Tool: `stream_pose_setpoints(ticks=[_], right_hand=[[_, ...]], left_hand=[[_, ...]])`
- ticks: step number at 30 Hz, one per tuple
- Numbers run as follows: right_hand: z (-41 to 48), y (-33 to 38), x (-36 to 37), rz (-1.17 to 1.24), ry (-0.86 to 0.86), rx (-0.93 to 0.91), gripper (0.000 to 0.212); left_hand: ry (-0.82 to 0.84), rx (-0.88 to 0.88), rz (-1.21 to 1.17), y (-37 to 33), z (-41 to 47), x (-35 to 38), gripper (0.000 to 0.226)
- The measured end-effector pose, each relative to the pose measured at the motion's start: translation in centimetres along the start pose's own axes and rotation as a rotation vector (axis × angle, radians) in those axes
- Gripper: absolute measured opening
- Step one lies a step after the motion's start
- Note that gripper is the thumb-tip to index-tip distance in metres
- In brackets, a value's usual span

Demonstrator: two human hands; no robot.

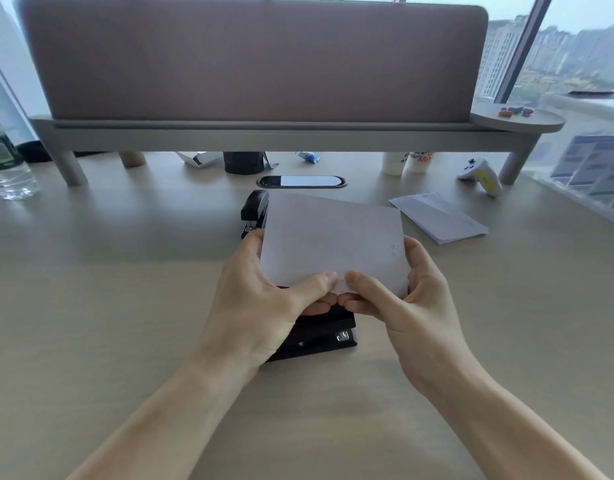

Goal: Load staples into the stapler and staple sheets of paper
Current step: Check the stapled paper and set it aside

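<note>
A small stack of white paper sheets (333,237) is held above the desk by both hands. My left hand (253,299) grips its left and near edge, thumb on top. My right hand (402,299) grips the right and near edge, its thumb tip almost touching the left thumb. Under the hands lies a black stapler (319,336) on the desk, partly hidden. A second black stapler (254,211) stands behind the sheets' left edge.
Another pile of white sheets (440,216) lies to the right. A water bottle (4,161) stands far left. A grey shelf riser (281,131) spans the back, with cups, wrappers and a white controller (478,174) beneath it. A cable grommet (300,181) sits mid-desk.
</note>
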State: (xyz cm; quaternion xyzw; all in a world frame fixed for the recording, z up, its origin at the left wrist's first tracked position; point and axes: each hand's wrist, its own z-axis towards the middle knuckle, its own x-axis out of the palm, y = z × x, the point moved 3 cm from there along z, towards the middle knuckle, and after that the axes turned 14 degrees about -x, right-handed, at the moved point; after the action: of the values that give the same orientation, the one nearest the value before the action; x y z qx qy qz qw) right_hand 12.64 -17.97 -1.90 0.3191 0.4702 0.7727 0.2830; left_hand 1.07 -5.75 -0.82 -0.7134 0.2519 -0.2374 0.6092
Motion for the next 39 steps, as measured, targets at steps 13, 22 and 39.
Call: stream_pose_setpoints(ticks=[13,22,39], right_hand=[[0.7,-0.2,-2.1,0.125,-0.113,0.187,0.062],[0.3,5.2,-6.3,-0.771,0.182,-0.287,0.049],[-20.8,26.3,-30.9,-0.957,-0.377,-0.17,0.022]], left_hand=[[-0.135,0.707,0.727,0.0,0.2,-2.4,0.035],[-0.062,0.414,0.313,-0.9,-0.2,-2.4,0.012],[0.745,0.277,0.341,0.5,-11.0,23.8,0.021]])
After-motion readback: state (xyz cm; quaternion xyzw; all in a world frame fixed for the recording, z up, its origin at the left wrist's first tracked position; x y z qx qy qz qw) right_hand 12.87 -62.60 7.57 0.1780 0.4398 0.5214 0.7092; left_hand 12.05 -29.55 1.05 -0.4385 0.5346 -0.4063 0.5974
